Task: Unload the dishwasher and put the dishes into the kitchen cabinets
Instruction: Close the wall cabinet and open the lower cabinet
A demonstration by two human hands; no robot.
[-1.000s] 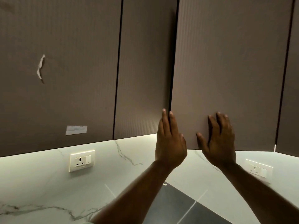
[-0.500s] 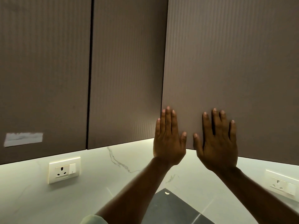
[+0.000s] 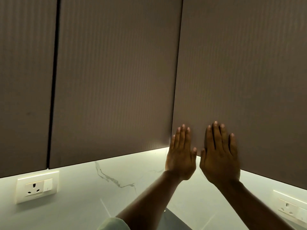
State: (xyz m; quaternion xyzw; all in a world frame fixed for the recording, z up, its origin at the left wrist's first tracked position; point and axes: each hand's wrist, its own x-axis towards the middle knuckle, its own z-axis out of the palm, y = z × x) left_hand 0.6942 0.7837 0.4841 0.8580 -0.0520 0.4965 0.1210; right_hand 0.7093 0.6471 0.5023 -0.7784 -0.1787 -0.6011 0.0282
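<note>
Far L: wall socket (image 3: pixel 37 188) set in marble backsplash (image 3: pixel 79 201), below L cabinet door (image 3: pixel 25 80). Mid cabinet door (image 3: pixel 113 80) next, dark gap seen betw. the two. Pale sleeve (image 3: pixel 114 224) cut off at bottom edge. L hand (image 3: pixel 181 156) laid flat on R cabinet door (image 3: pixel 249 72) at its lower-L corner, fingers straight, nothing held. R hand (image 3: pixel 219 156) placed just beside on same door, fingers straight, nothing gripped; thumbs near, not touching. 2nd socket (image 3: pixel 289 208) seen low at far R.
</note>
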